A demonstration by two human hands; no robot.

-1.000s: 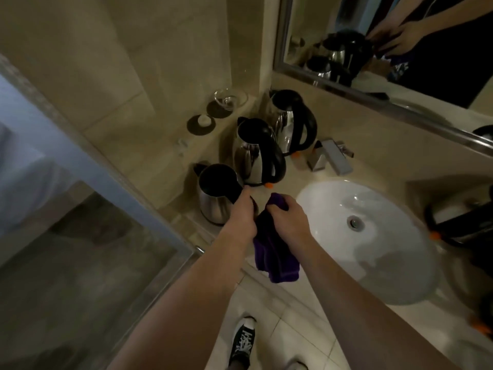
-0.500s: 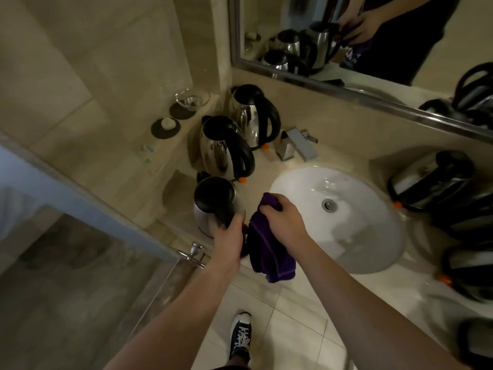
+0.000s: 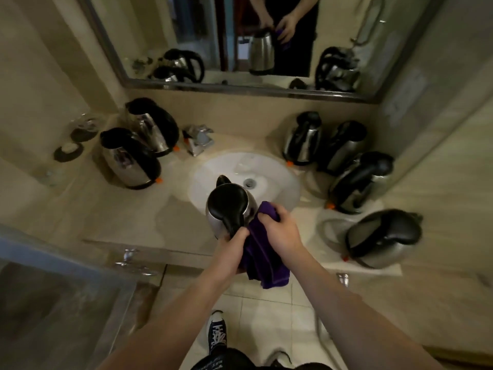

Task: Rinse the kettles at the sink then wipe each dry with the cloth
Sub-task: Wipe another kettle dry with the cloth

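In the head view, a steel kettle (image 3: 229,206) with a black lid is held above the near rim of the white sink (image 3: 277,180), its spout pointing away from the person. Its black handle is gripped by the left hand (image 3: 231,243), the fingers curled round it. A purple cloth (image 3: 262,259) is clutched in the right hand (image 3: 280,229), whose fingers are closed over a bunched upper part pressed against the kettle's right side; the rest of the cloth hangs down below both hands, in front of the counter edge.

Two upright kettles (image 3: 130,158) are seen on the counter (image 3: 128,209) left of the sink, one just behind the other. A chrome tap (image 3: 198,138) is set behind the basin. To the right of the sink, four more kettles (image 3: 346,161) are laid on their sides, the nearest one (image 3: 384,237) resting on a white towel. The held kettle and the hands are reflected in the mirror (image 3: 240,44) above. A sneaker (image 3: 217,332) is visible on the tiled floor below.
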